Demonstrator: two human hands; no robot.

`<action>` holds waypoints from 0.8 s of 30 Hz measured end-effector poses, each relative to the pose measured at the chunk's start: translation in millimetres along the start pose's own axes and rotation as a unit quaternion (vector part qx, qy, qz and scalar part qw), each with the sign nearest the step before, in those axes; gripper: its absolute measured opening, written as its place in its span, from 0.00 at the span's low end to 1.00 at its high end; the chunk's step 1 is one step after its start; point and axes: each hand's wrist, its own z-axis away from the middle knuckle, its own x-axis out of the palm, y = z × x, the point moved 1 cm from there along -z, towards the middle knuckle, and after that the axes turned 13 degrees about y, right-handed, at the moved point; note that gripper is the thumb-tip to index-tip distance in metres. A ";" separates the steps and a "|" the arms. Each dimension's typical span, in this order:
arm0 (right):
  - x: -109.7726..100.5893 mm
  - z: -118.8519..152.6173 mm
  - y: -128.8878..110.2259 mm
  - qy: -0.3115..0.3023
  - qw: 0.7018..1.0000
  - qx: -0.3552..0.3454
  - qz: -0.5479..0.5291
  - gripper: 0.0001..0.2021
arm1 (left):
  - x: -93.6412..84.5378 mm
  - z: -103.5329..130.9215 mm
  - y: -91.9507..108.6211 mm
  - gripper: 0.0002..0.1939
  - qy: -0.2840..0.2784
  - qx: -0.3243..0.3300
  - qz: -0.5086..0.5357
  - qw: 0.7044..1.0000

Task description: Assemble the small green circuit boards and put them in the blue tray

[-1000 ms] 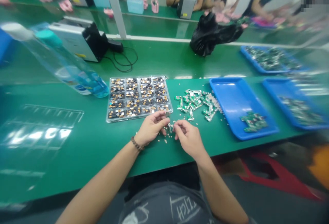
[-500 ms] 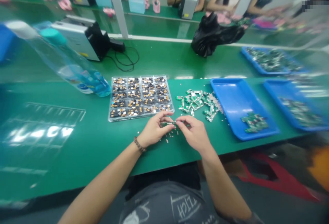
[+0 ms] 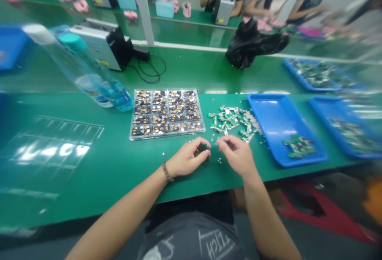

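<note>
My left hand holds a small dark green circuit board between thumb and fingers. Just to its right, apart from it, my right hand is closed in a pinch; whatever its fingertips hold is too small to make out. Tiny pale pieces lie on the green table between the hands. Beyond my left hand sits a clear compartment tray filled with small black, orange and white parts. A loose pile of green boards lies beyond my right hand.
On the right are a blue tray with some boards and two more blue trays. Bottles, a silver-and-black device and a black bag stand farther back. People sit across the table.
My hands have moved apart, and the board in my left hand is now tilted into its fingers. My right fingertips have come away from the board. The whole view has shifted slightly.
</note>
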 end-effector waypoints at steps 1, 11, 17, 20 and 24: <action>-1.6 -10.1 -1.8 0.017 1.000 -0.011 0.007 0.10 | 0.8 1.3 1.7 0.11 -0.023 0.012 -0.006 1.000; 103.8 -84.9 -41.5 -0.254 0.888 -0.340 0.175 0.06 | -3.7 4.4 3.8 0.16 -0.088 -0.011 0.030 0.996; 107.9 -89.9 -41.3 -0.254 0.895 -0.331 0.157 0.06 | -7.6 0.4 -1.4 0.22 -0.078 -0.148 0.165 0.972; 79.8 -82.6 -32.1 -0.161 0.957 -0.238 0.039 0.06 | -13.5 -5.3 -4.6 0.18 0.029 -0.132 0.150 0.979; 47.8 -56.3 -6.7 -0.055 0.991 -0.076 -0.096 0.08 | -22.4 -10.7 -9.7 0.14 0.141 -0.133 0.158 0.968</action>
